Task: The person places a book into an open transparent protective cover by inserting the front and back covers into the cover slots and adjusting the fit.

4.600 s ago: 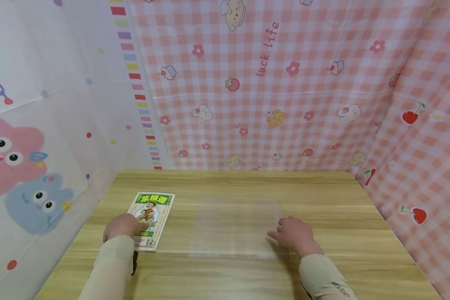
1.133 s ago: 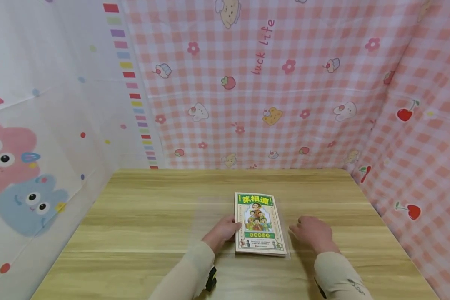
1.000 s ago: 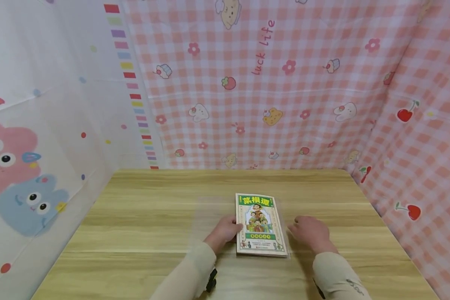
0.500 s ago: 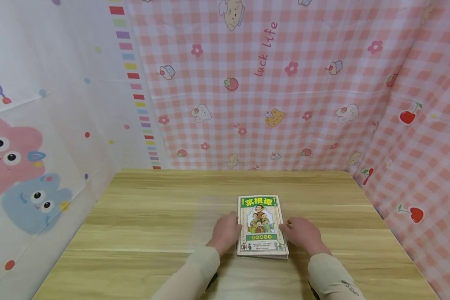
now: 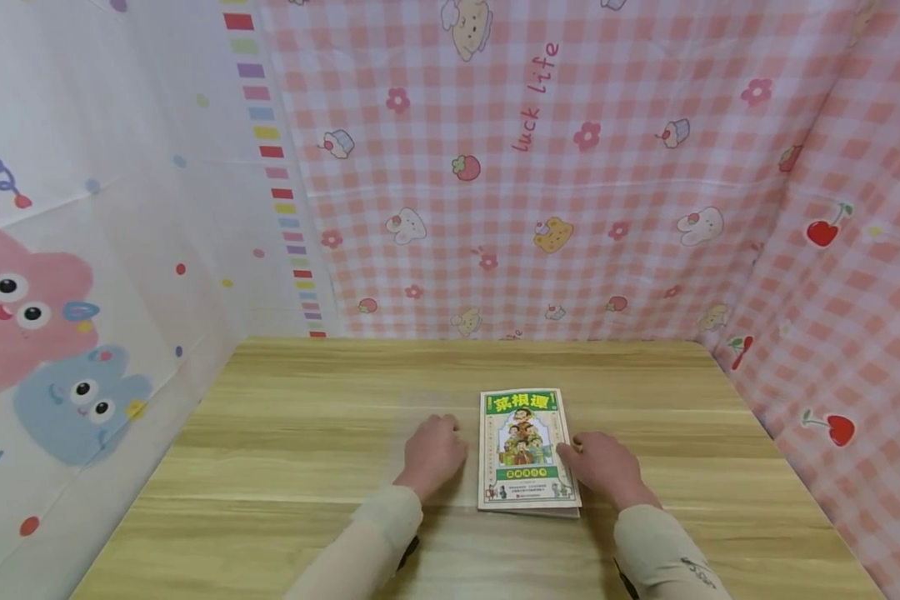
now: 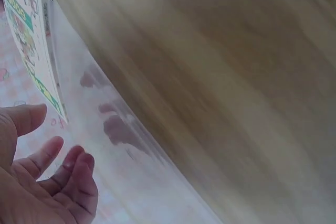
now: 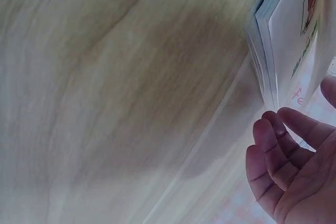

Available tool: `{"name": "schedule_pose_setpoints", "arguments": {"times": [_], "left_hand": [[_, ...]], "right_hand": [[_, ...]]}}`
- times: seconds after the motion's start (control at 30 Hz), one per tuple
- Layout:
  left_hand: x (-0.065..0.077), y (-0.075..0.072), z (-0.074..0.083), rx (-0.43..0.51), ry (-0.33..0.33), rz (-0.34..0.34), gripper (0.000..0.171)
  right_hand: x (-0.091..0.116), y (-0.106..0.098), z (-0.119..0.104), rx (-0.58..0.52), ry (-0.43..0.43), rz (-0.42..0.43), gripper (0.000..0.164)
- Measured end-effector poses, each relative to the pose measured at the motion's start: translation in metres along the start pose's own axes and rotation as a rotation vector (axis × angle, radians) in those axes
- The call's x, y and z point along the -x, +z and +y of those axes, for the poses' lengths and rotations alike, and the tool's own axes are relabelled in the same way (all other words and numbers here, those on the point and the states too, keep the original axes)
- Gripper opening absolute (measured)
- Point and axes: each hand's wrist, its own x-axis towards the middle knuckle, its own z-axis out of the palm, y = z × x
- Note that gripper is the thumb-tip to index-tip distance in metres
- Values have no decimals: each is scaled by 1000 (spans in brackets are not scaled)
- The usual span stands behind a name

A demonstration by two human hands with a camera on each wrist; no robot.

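A paperback book (image 5: pixel 528 454) with a green and cream cover and cartoon figures lies on a clear plastic sheet (image 6: pixel 152 177). To the book's left, my left hand (image 5: pixel 432 454) hovers over the sheet, fingers loosely curved and holding nothing. The left wrist view shows its thumb and fingers apart, their reflection in the glossy plastic. At the book's right edge, my right hand (image 5: pixel 607 467) pinches the front cover, thumb on top. Page edges of the book (image 7: pixel 265 51) fan slightly apart above those fingers in the right wrist view.
The wood-grain table (image 5: pixel 270 467) runs back to a pink checked cloth (image 5: pixel 495 208). A white cartoon-print cloth (image 5: pixel 157 275) hangs on the left, and more checked cloth (image 5: pixel 855 317) closes the right side.
The book was brought from the left of the table onto the plastic sheet by my left hand. My right hand then took its right edge; my left has let go and shifted left.
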Motion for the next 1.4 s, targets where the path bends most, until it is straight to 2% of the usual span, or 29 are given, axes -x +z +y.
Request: {"name": "schedule_pose_setpoints", "arguments": {"times": [0.23,0.33,0.53,0.73,0.9,1.27,1.4], "left_hand": [[1,-6,-17,-156,45,71,37],[3,-11,-22,-191,42,70,39],[7,-21,-30,-188,40,29,45],[8,-23,-38,-232,56,-23,59],[9,-22,-42,-256,45,-66,64],[13,-17,-43,-269,49,-68,66],[13,-17,-44,-270,51,-70,66]], "right_hand": [[0,1,-5,-64,18,18,52],[0,1,-7,-108,48,14,54],[-1,1,-11,-161,109,10,54],[-2,0,-13,-170,113,40,52],[-4,-3,-18,-179,115,56,48],[-8,-6,-28,-219,135,98,35],[-11,-7,-32,-245,137,116,35]]}}
